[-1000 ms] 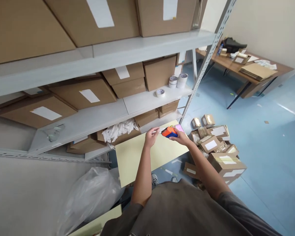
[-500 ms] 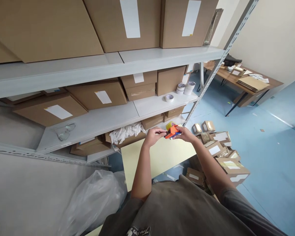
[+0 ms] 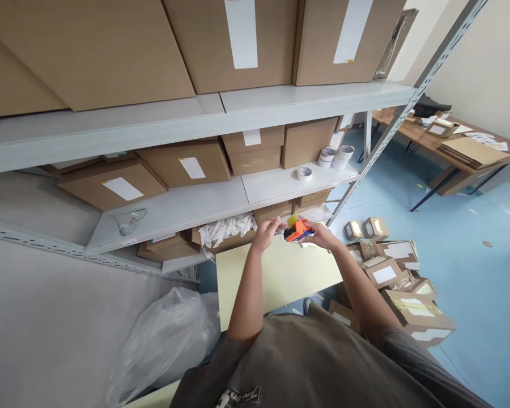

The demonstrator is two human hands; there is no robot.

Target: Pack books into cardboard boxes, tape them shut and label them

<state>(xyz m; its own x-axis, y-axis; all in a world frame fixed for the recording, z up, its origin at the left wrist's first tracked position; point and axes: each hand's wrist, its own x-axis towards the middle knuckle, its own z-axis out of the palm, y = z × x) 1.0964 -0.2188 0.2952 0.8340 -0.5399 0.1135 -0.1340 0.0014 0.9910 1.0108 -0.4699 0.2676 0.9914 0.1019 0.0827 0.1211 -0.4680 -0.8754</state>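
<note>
My right hand (image 3: 321, 236) grips a small orange and blue tool (image 3: 298, 230), probably a tape dispenser or cutter, with a yellow bit showing behind it. My left hand (image 3: 267, 233) pinches at the tool's left end, fingers closed on it. Both hands are raised over a pale yellow tabletop (image 3: 276, 275), in front of the lower levels of a grey metal shelf (image 3: 221, 195).
Labelled cardboard boxes (image 3: 182, 164) fill the shelves; tape rolls (image 3: 334, 156) stand at the right end. A clear plastic bag (image 3: 165, 337) lies at lower left. Several small boxes (image 3: 391, 272) are piled on the blue floor. A wooden table (image 3: 454, 144) stands at far right.
The view has tilted up and right. My left hand closed in on the tool's left end; both hands stay together over the yellow tabletop.
</note>
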